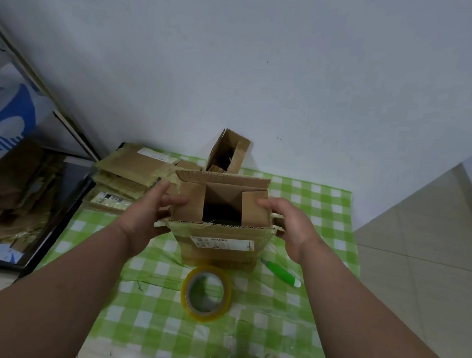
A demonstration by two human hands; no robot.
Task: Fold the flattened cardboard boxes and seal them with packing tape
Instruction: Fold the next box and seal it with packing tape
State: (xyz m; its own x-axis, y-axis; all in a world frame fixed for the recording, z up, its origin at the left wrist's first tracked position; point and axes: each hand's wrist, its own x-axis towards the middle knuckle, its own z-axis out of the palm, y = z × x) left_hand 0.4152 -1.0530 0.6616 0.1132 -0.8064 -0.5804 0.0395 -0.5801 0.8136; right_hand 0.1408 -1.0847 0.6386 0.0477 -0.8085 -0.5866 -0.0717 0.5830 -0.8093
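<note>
An upright cardboard box (220,245) with a white label stands on the green checked tablecloth (146,297). Its top is open and both short side flaps are folded inward. My left hand (153,213) holds the box's left side, fingers over the left flap and thumb below on the wall. On the right side, my right hand (288,224) grips it the same way, fingers lying on the right flap. The far long flap stands up and the near one hangs down. A roll of clear packing tape (206,292) lies in front of the box.
A green utility knife (282,273) lies right of the box. A stack of flattened boxes (131,178) sits at the table's far left. Another opened box (228,151) leans against the wall behind. A black tray of cardboard scraps (18,194) lies on the floor at left.
</note>
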